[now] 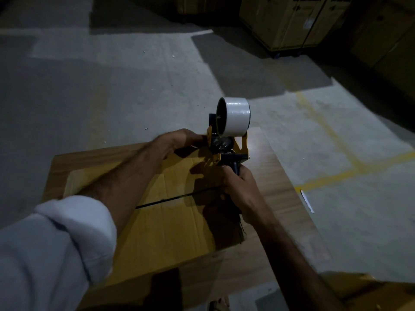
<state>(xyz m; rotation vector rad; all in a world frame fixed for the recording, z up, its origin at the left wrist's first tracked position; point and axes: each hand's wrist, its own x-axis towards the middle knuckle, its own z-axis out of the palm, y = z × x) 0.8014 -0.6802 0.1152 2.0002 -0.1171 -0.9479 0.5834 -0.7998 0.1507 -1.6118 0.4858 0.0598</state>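
Tape dispenser [226,145], white roll [237,116] loaded, held above the unsealed carton [170,223] on the bench [283,198]; handle wrapped by right hand [238,182] fingers, frame pinched by left hand [177,140]; risk: tape end folded onto itself, fingers caught by the cutter.

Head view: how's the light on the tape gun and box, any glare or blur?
Head view: dim overall; the tape roll glares white; the tape gun handle is murky in the right hand; it and the left hand throw dark shadows across the box; edges bend from the wide lens; little blur.
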